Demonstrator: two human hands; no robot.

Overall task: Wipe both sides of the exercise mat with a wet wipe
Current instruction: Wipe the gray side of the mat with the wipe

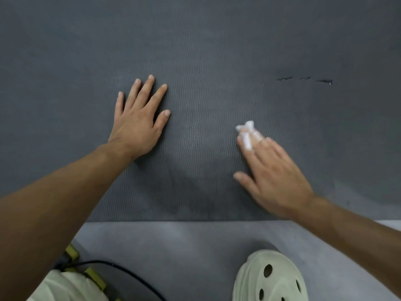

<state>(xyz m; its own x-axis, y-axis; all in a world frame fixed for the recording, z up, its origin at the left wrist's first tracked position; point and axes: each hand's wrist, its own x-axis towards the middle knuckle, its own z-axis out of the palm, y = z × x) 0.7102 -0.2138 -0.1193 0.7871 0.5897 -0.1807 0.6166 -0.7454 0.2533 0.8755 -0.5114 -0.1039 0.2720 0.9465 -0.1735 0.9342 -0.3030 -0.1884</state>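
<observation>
A dark grey exercise mat (pixel 206 51) with a fine wavy texture fills most of the view, its near edge running across the lower part. My left hand (pixel 138 120) lies flat on the mat with fingers spread. To the right, my right hand (pixel 271 172) presses a crumpled white wet wipe (pixel 246 131) onto the mat under its straight fingers; part of the wipe sticks out beyond the fingertips and between the fingers.
Small tears or marks (pixel 303 79) show in the mat at the upper right. A lighter grey floor (pixel 184 246) lies below the mat's edge. A pale green perforated shoe (pixel 269 279) is at the bottom right, a black cable (pixel 121 270) at the bottom left.
</observation>
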